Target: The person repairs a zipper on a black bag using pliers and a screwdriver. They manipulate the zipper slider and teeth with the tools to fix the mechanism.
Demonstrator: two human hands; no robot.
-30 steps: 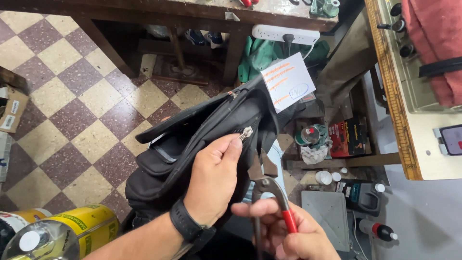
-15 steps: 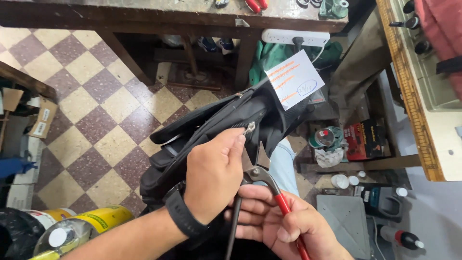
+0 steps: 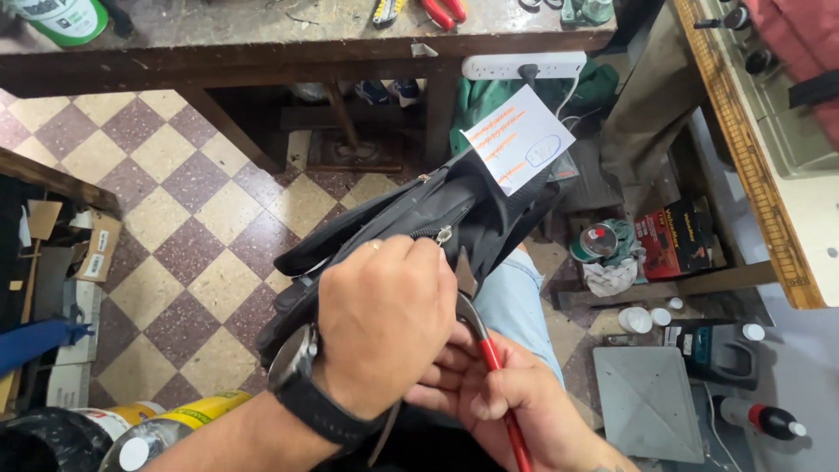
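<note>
A: Bag material?
B: Black bag, soft woven fabric, slumped over the lap above the checkered tile floor. Metal zipper pull on its seam. White paper tag with orange writing at the top end.
A: Tool?
B: Pliers, dull metal nose, smooth red handles, tip just below the zipper pull.
A: Hands?
B: Left hand palm-down, fingers curled and pinching the bag fabric beside the zipper; black wristwatch on the wrist. Right hand beneath, closed around the pliers' handles, knuckles up.
A: Surroundings?
B: Worn wooden desk beyond.
</note>
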